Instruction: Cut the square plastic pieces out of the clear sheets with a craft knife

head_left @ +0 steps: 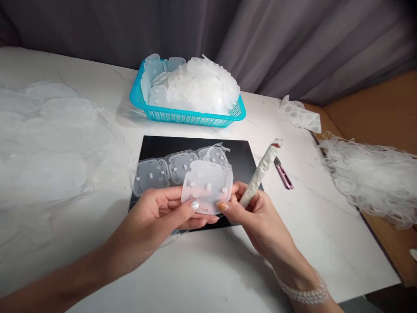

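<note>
Between both hands I hold a translucent silicone piece (210, 178) with rounded corners, small raised nubs and slots. My left hand (163, 213) pinches its lower left, thumb on the face and fingers behind. On its lower right presses the thumb of my right hand (252, 213). A tape-wrapped stick-like tool (262, 169) with a reddish upper tip also lies in my right hand; its lower end is hidden there. Behind the held piece, a strip of joined silicone pieces (151, 174) lies on a black mat (239, 152), partly covered by my hands.
A turquoise basket (195, 118) heaped with similar pieces (208, 84) stands at the back. More translucent sheets (48, 143) spread over the left. To the right are a pink utility knife (284, 174), a crumpled strip (299, 114) and tangled trimmings (374, 174) over a cardboard box (384, 104).
</note>
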{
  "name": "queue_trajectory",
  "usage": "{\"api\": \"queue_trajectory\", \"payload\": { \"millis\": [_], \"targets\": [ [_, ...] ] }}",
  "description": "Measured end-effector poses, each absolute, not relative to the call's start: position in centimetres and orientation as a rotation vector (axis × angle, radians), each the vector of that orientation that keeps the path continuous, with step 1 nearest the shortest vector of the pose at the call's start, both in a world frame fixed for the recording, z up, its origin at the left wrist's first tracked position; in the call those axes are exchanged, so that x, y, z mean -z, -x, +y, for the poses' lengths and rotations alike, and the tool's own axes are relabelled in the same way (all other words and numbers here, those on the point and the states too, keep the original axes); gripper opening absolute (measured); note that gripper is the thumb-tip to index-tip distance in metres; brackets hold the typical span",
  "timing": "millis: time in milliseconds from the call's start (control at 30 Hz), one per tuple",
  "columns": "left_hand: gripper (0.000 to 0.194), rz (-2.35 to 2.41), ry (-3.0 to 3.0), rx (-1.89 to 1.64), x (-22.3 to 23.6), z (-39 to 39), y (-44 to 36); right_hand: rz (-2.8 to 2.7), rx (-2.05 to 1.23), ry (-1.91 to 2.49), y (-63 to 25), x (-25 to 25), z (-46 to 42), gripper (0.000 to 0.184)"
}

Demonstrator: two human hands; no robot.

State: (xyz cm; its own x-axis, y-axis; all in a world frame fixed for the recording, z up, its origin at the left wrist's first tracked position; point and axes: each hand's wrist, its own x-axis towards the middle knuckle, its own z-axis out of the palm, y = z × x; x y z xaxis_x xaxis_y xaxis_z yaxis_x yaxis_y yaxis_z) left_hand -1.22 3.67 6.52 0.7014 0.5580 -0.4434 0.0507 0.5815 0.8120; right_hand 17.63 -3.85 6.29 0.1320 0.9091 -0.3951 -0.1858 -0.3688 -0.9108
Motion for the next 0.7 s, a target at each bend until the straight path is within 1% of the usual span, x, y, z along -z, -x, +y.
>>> {"api": "queue_trajectory", "payload": {
  "millis": [367, 533, 700],
  "targets": [
    [0.027, 0.759, -0.944, -0.318, -6.3, 3.8, 1.1, -0.722, -1.366, 1.439, -17.7, -6.0, -3.9, 0.035],
    [0.027, 0.731, -0.959, -0.334, -6.7, 4.1, 1.0, -0.696, -1.334, 1.385, -18.3, -5.9, -3.9, 0.030],
    [0.035, 0.656, -0.987, -0.333, -5.5, 4.6, 0.9, -0.722, -1.272, 1.454, -18.2, -5.4, -3.7, 0.038]
  ]
}}
